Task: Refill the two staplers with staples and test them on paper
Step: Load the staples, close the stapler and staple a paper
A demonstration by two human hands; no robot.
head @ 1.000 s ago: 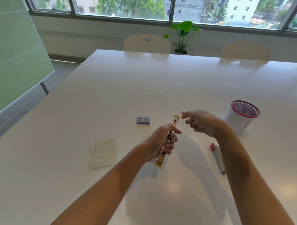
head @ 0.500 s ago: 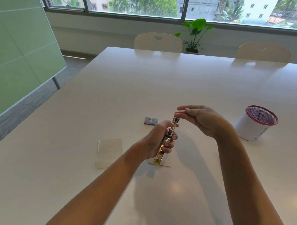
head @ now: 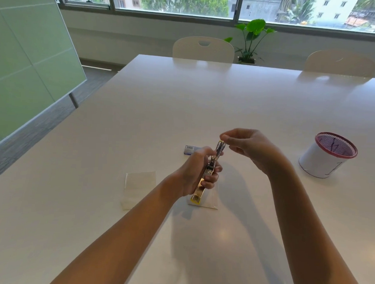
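- staplers first: a slim gold metal stapler (head: 206, 174) is held above the middle of the white table (head: 162, 111), opened out long, its far end tipped up and away; the second stapler is not in view.
- by my reading the task is in the loading step of this first stapler; no testing on paper shows yet, and the second one is all left to do.
- left hand (head: 199, 171) wraps the stapler's middle, fingers curled round it, thumb on top.
- right hand (head: 248, 147) hangs at the stapler's raised tip, thumb and forefinger pinched together; it may hold a strip of staples, but that is too small to tell.
- small blue-and-white staple box (head: 190, 150) lies just beyond the left hand, toward the far edge.
- folded white paper (head: 139, 188) lies left of the hands; another white paper piece (head: 211, 201) lies under the stapler's near end.
- white cup with a red mesh rim (head: 328, 159) stands near the right edge.
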